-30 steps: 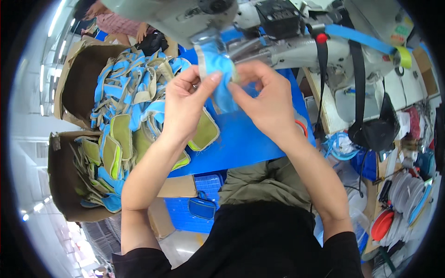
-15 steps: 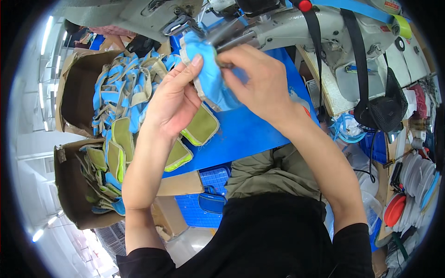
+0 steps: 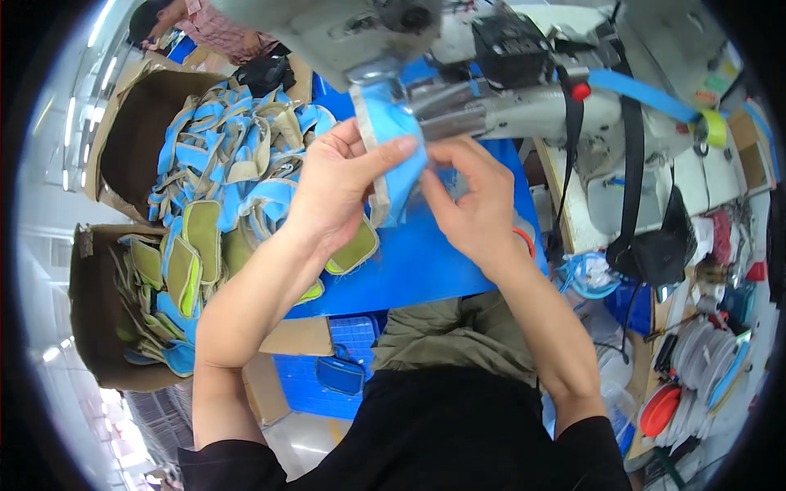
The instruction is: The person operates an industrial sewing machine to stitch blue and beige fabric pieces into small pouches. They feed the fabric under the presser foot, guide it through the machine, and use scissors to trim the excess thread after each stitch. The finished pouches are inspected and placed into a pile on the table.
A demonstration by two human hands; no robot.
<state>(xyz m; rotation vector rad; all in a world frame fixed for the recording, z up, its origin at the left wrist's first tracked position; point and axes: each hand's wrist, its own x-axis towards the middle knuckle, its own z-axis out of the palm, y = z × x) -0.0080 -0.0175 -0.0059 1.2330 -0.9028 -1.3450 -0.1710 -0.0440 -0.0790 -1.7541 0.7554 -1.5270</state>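
Fabric pieces lie between boxes (left) and the sewing machine

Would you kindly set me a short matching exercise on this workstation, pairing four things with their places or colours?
Things:
1. cloth piece
2. tape roll
3. red disc
4. small pouch

Places or colours:
A. below the near edge of the blue tabletop
B. yellow-green
C. in the left hand
D. lower right, near pale discs

Pairs: 1-C, 2-B, 3-D, 4-A.

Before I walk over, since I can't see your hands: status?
Left hand pinching blue fabric piece; right hand at its right edge. Fabric's far end at sewing machine. Fabric pile left of both hands.
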